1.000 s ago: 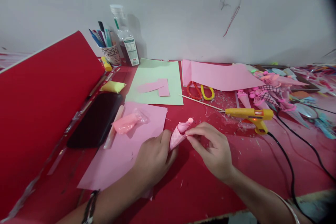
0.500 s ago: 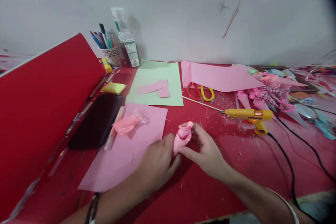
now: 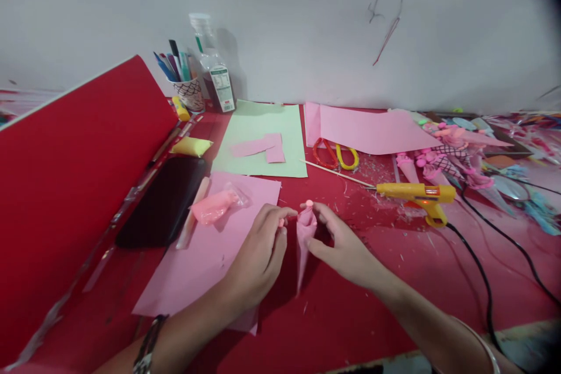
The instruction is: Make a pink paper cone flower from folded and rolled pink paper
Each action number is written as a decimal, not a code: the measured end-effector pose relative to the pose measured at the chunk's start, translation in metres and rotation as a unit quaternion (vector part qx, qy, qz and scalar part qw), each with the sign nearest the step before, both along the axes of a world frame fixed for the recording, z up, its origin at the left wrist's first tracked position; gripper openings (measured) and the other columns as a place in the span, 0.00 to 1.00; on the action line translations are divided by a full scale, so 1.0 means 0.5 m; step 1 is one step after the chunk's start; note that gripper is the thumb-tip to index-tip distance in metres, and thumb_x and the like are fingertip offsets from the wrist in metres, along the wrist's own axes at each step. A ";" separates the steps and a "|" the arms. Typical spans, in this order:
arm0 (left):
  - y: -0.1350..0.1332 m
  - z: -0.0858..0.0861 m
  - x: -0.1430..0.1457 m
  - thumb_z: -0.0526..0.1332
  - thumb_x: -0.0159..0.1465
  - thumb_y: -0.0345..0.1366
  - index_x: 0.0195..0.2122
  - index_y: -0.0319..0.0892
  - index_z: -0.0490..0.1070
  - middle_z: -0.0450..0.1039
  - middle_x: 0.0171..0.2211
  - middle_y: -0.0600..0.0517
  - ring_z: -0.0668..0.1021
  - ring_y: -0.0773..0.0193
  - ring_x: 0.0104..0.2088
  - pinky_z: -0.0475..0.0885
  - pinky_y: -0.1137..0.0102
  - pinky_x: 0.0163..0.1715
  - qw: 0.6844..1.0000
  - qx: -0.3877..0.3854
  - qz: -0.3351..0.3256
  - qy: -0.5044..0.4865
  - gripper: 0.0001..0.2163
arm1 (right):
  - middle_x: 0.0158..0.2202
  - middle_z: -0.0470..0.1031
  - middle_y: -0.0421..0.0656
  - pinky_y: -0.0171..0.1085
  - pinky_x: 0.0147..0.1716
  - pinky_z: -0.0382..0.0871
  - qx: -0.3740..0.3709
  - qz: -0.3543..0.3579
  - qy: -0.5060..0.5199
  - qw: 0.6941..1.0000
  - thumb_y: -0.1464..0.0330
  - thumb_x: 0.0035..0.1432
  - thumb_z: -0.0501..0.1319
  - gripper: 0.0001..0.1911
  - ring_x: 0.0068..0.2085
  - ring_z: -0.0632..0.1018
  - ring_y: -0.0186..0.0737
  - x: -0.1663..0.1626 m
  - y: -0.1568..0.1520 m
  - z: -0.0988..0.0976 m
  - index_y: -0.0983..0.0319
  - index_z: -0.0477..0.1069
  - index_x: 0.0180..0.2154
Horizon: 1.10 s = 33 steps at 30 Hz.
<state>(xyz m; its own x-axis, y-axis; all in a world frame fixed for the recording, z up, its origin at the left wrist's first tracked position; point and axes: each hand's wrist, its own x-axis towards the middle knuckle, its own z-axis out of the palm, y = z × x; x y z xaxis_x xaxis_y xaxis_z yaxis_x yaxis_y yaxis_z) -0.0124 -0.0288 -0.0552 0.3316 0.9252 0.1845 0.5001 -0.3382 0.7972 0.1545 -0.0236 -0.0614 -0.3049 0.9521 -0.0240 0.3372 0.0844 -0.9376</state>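
Item one: a slim cone of folded pink paper (image 3: 303,248), tip down and near upright, rolled pink material in its mouth and a small coral-pink ball (image 3: 309,204) at the top. Place: between the two hands, above the red tabletop (image 3: 346,333); from where I stand I cannot tell whether the tip touches down.

Handling, by my estimate: very light; walls thin and rather soft, easily creased; the tapered end likely the weakest part, the ball liable to knock loose. Best hold: a gentle pinch on the layered upper wall, below the rim.

Item two: the person's right hand (image 3: 350,257), thumb on the cone's near side and fingers round its far side, pinching the upper part.

Item three: the left hand (image 3: 256,263), fingers bent, index finger reaching toward the cone's rim, touching or just beside it. A small coral-pink bit (image 3: 281,222) shows between thumb and fingers; whether it is gripped, I cannot tell.

Surroundings: a large pink paper sheet (image 3: 188,286), partly under the left forearm; on it, a clear packet of coral-pink material (image 3: 214,207). Beyond the right hand, a yellow glue gun (image 3: 407,190), its nozzle by a thin pale stick (image 3: 337,173). Farther right, a heap of pink decorated cones (image 3: 456,155).
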 end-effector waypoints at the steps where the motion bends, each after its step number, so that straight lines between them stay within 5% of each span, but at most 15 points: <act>1: 0.000 0.000 0.001 0.42 0.64 0.29 0.45 0.43 0.59 0.63 0.40 0.49 0.66 0.63 0.42 0.64 0.65 0.43 1.000 -0.002 -0.002 -0.010 0.12 | 0.43 0.67 0.44 0.41 0.46 0.62 0.011 -0.002 -0.017 1.000 0.76 0.47 0.54 0.22 0.45 0.69 0.38 0.000 0.000 0.001 0.59 0.59 0.47; 9: -0.002 0.003 0.003 0.46 0.64 0.31 0.48 0.48 0.60 0.61 0.41 0.50 0.68 0.63 0.41 0.66 0.66 0.42 0.999 -0.023 0.021 -0.044 0.13 | 0.37 0.67 0.44 0.40 0.37 0.64 0.079 -0.028 -0.125 0.989 0.71 0.47 0.58 0.17 0.37 0.69 0.39 0.002 0.005 -0.002 0.60 0.64 0.42; 13: -0.005 0.000 0.006 0.50 0.63 0.33 0.50 0.46 0.55 0.65 0.38 0.50 0.70 0.64 0.38 0.69 0.66 0.38 0.992 -0.087 0.012 -0.095 0.14 | 0.35 0.66 0.42 0.36 0.32 0.64 0.119 -0.072 -0.092 0.986 0.69 0.50 0.56 0.17 0.32 0.68 0.35 -0.002 0.000 0.006 0.59 0.63 0.44; 19: -0.007 -0.005 0.006 0.52 0.62 0.32 0.51 0.48 0.51 0.66 0.39 0.51 0.72 0.65 0.37 0.69 0.70 0.35 0.986 -0.105 -0.013 -0.126 0.17 | 0.34 0.68 0.41 0.35 0.35 0.65 0.152 0.024 -0.021 0.988 0.70 0.54 0.55 0.12 0.35 0.70 0.35 -0.004 -0.010 0.028 0.57 0.67 0.42; 23: -0.008 -0.004 0.005 0.51 0.62 0.32 0.52 0.48 0.50 0.67 0.39 0.51 0.72 0.65 0.38 0.69 0.70 0.37 0.986 -0.102 -0.032 -0.130 0.17 | 0.33 0.68 0.40 0.35 0.34 0.65 0.161 0.020 -0.019 0.987 0.69 0.54 0.56 0.10 0.35 0.71 0.34 -0.003 -0.012 0.024 0.56 0.70 0.39; 33: -0.009 0.003 0.005 0.50 0.63 0.31 0.46 0.46 0.59 0.66 0.39 0.52 0.70 0.67 0.40 0.67 0.71 0.40 0.975 -0.123 -0.072 -0.170 0.11 | 0.29 0.69 0.40 0.34 0.33 0.65 0.179 0.010 0.031 0.983 0.73 0.52 0.57 0.04 0.32 0.71 0.33 -0.007 -0.022 0.026 0.60 0.70 0.30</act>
